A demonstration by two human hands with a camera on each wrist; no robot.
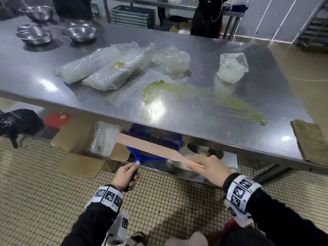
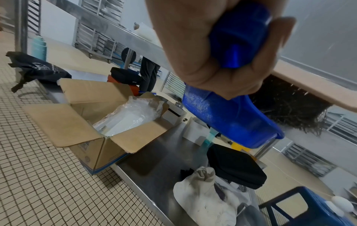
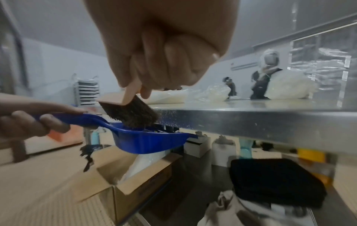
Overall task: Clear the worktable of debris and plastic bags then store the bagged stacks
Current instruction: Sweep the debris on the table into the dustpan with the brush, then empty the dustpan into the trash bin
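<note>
My left hand [image 1: 126, 176] grips the handle of a blue dustpan [image 1: 156, 144], held just below the front edge of the steel worktable [image 1: 195, 110]. A wooden-backed brush [image 1: 150, 146] lies across the pan, its handle gripped by my right hand [image 1: 211, 167]. Its dark bristles [image 3: 131, 113] sit in the dustpan [image 3: 150, 140]. A smear of green debris [image 1: 186, 93] streaks the tabletop. Two long bagged stacks [image 1: 99, 66] lie at the centre left. A crumpled plastic bag [image 1: 170, 61] and a smaller bag [image 1: 231, 67] lie further right.
Three steel bowls [image 1: 78, 33] stand at the table's far left. A folded cloth [image 1: 312, 141] hangs over the right front corner. Under the table is an open cardboard box [image 2: 92, 122] holding plastic, plus a black case [image 2: 235, 165] and a white sack [image 2: 204, 197]. A person [image 1: 207, 15] stands beyond the table.
</note>
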